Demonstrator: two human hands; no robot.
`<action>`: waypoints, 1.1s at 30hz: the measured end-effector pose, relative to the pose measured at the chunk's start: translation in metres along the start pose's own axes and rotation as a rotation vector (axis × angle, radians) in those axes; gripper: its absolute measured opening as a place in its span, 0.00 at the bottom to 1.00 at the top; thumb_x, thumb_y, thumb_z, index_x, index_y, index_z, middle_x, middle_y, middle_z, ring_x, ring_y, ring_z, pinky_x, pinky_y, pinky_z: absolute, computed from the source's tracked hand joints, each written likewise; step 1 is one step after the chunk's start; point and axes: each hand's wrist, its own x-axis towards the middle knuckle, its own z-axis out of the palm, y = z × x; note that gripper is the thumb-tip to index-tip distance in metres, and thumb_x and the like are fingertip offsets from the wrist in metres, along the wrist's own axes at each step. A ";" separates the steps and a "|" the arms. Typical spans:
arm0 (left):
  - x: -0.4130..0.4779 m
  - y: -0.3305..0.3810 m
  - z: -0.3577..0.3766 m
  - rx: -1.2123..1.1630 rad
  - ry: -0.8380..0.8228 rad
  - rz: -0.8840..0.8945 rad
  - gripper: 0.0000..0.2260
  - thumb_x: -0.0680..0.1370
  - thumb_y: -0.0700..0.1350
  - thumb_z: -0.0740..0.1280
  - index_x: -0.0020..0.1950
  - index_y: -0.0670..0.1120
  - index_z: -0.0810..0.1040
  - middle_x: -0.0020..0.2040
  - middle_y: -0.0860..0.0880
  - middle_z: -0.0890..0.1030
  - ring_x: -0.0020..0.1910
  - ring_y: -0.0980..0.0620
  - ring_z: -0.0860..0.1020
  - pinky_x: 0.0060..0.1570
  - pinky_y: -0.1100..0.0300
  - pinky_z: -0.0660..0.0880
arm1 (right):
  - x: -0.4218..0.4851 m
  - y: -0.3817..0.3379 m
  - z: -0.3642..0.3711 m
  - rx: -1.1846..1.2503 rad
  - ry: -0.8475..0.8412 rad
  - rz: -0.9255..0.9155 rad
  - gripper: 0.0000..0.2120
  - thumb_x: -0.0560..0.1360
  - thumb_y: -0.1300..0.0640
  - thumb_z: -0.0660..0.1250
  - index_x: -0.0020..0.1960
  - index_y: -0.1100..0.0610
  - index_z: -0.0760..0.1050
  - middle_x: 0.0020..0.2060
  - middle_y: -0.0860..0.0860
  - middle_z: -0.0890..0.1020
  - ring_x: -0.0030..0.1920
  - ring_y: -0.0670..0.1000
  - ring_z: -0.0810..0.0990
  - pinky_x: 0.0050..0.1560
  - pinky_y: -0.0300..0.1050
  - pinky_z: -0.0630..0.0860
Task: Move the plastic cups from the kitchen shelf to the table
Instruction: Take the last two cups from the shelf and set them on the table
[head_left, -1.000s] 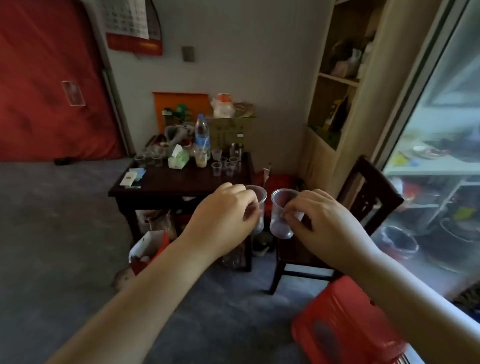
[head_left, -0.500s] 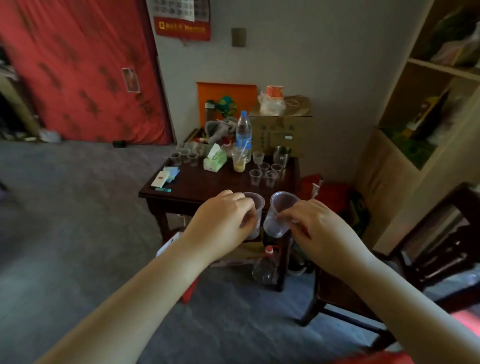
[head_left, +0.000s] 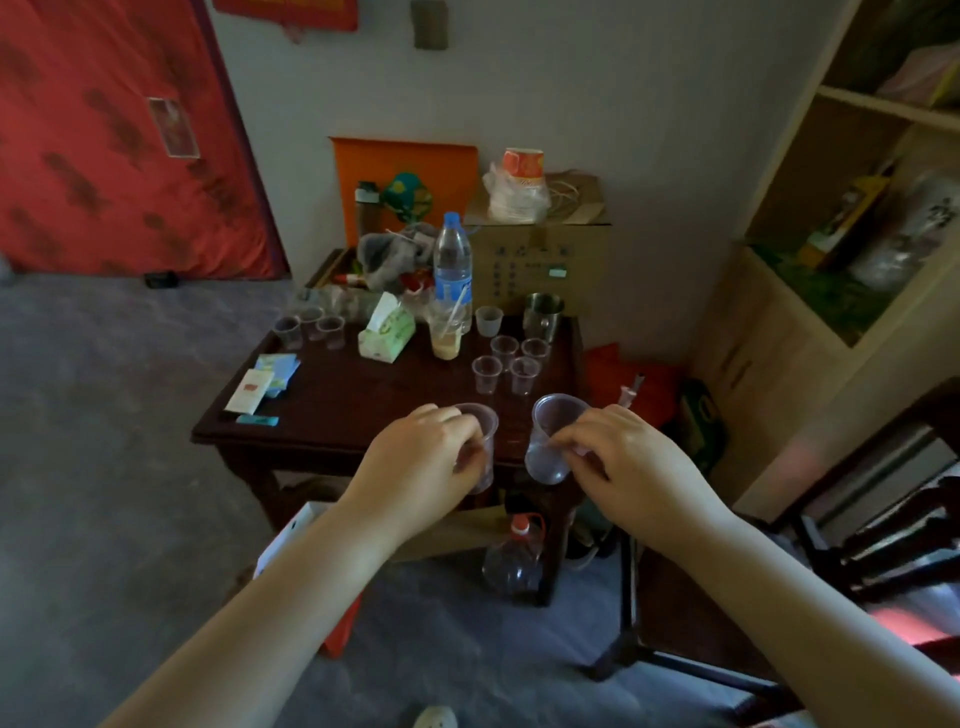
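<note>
- Head view, hands: we find the left hand (head_left: 426, 457) closed around the left cup (head_left: 480, 441), fingers wrapped over its side wall. The right hand (head_left: 623, 462) pinches the right cup (head_left: 548, 441) at mid-wall between thumb and fingertips; this cup is tilted, mouth towards the camera.
- Head view, position: both cups are held in the air, over or just before the near edge of the surface (head_left: 363, 400). Neither is set down yet.
- Head view, surface: four cups (head_left: 506, 364) stand grouped at the right, three cups (head_left: 311, 327) at the far left, one frosted cup (head_left: 489, 319) behind. A bottle (head_left: 453, 265), a drink glass (head_left: 447, 332), a tissue pack (head_left: 387, 335) and a steel mug (head_left: 543, 314) crowd the rear half. The near-centre patch is bare.
- Handling, in our judgement: the cups look thin, clear and empty, hence very light, flexible and easily crushed or tipped. Smooth plastic may slip under a loose pinch.
- Hold, in our judgement: grip the side wall below the rim with light, even pressure; the rim is the stiffest part. Release only once the base sits flat, clear of the four cups.
</note>
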 end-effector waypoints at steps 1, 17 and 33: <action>0.010 -0.012 0.004 -0.004 -0.007 0.005 0.07 0.72 0.45 0.66 0.35 0.47 0.73 0.33 0.53 0.74 0.38 0.53 0.72 0.30 0.56 0.70 | 0.013 0.007 0.005 -0.005 0.005 0.024 0.08 0.74 0.58 0.65 0.51 0.49 0.78 0.43 0.40 0.77 0.45 0.39 0.69 0.41 0.30 0.65; 0.135 -0.125 0.117 -0.117 -0.175 0.054 0.05 0.74 0.44 0.64 0.39 0.45 0.75 0.35 0.51 0.75 0.39 0.51 0.73 0.29 0.60 0.67 | 0.120 0.120 0.102 0.061 -0.085 0.327 0.12 0.74 0.62 0.63 0.55 0.51 0.78 0.49 0.47 0.81 0.51 0.48 0.74 0.48 0.45 0.74; 0.195 -0.159 0.248 -0.111 -0.383 -0.237 0.05 0.75 0.42 0.61 0.45 0.44 0.76 0.46 0.48 0.78 0.50 0.49 0.73 0.38 0.57 0.73 | 0.189 0.244 0.193 0.112 -0.393 0.191 0.13 0.76 0.60 0.59 0.59 0.54 0.74 0.52 0.52 0.78 0.55 0.52 0.72 0.49 0.51 0.74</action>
